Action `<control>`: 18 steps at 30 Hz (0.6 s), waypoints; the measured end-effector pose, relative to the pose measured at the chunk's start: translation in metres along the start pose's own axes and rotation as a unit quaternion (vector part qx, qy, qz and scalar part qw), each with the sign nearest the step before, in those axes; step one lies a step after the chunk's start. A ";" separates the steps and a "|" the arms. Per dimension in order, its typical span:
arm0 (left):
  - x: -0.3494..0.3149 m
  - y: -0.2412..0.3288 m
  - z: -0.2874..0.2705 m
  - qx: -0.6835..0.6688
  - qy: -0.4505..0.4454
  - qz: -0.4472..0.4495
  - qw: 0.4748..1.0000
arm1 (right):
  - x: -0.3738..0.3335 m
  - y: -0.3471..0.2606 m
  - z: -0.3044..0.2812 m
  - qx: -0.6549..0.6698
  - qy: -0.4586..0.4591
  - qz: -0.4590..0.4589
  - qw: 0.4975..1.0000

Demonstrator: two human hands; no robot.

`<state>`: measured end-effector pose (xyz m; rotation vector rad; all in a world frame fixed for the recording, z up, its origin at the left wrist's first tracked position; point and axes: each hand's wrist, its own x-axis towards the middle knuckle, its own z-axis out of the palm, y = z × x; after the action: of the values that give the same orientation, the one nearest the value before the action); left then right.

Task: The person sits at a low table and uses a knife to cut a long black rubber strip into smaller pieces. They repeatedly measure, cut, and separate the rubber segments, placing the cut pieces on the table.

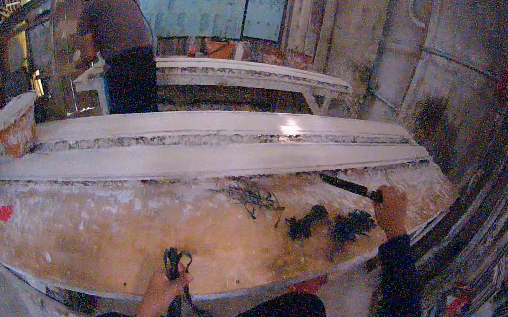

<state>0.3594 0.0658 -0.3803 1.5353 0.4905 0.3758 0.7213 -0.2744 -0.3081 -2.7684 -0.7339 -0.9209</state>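
My right hand [391, 210] is closed on the handle end of a long dark tool [348, 185], perhaps a brush or a blade; its kind is unclear. The tool points left over the worktable [118, 236], close to the long white moulding's right part. Near the table's front edge, my left hand [162, 288] grips a looped bundle of dark strands [176, 261], with loose ends hanging below. Between the hands lie two dark tangled clumps [307, 222] and, farther left, a thin spread of loose dark fibres [252, 197].
Two long white mouldings [213, 160] run along the table's far side. Behind stands another pale bench [248, 76], and a person [118, 39] bends at the back left. A pale block-like piece [14, 123] sits at the left end. Long strips [488, 220] line the right wall.
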 end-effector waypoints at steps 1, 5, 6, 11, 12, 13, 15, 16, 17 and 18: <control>-0.001 0.000 0.000 0.010 0.028 0.003 1.000 | -0.018 -0.002 -0.005 0.075 0.000 0.037 0.996; -0.012 0.000 0.001 0.071 0.089 -0.022 0.993 | -0.113 -0.017 0.005 0.242 0.096 0.123 0.958; -0.014 0.000 0.002 0.103 0.093 -0.001 0.990 | -0.137 -0.018 0.008 0.408 -0.001 0.241 0.880; -0.015 0.001 0.002 -0.043 0.024 -0.029 0.998 | -0.214 -0.035 0.034 0.618 -0.122 0.438 0.641; -0.014 0.001 0.002 -0.039 0.022 -0.031 0.999 | -0.215 -0.036 0.041 0.631 -0.116 0.438 0.630; -0.014 0.000 0.002 -0.034 0.020 -0.034 0.999 | -0.213 -0.039 0.049 0.643 -0.110 0.438 0.619; -0.016 -0.004 0.005 -0.110 0.031 -0.032 0.993 | -0.209 -0.043 0.059 0.680 -0.092 0.448 0.572; -0.016 -0.006 0.007 -0.149 0.036 -0.030 0.988 | -0.206 -0.044 0.064 0.705 -0.079 0.456 0.537; -0.015 -0.008 0.007 -0.112 0.037 -0.048 0.992 | -0.205 -0.044 0.067 0.728 -0.066 0.464 0.500; -0.014 -0.010 0.005 -0.076 0.037 -0.068 0.994 | -0.205 -0.044 0.069 0.716 -0.073 0.457 0.522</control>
<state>0.3493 0.0539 -0.3891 1.3373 0.6074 0.3569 0.5943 -0.3002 -0.4864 -1.2064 0.1472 0.2392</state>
